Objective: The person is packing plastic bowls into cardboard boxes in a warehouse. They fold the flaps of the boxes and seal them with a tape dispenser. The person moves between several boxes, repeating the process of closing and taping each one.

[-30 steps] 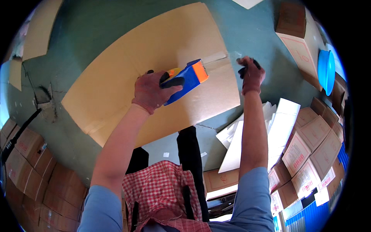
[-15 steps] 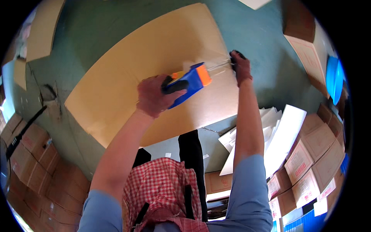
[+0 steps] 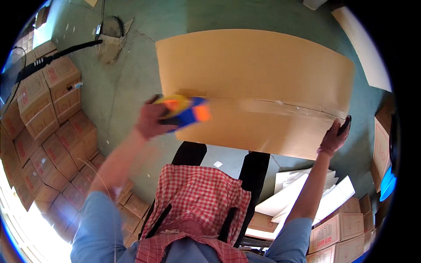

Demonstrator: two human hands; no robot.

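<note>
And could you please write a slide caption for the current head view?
Gloved left hand holds a blue tape dispenser; right hand at the right end of brown cardboard.

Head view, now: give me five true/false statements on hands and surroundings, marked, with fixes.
1. The left hand holds a blue-and-orange tape dispenser. True.
2. The right hand is at the left end of the large brown carton. False: it is at the carton's right end.
3. The apron is red-and-white checked. True.
4. The white sheets lie left of the person's legs. False: they lie to the right.
5. Brown boxes are stacked at left. True.
</note>
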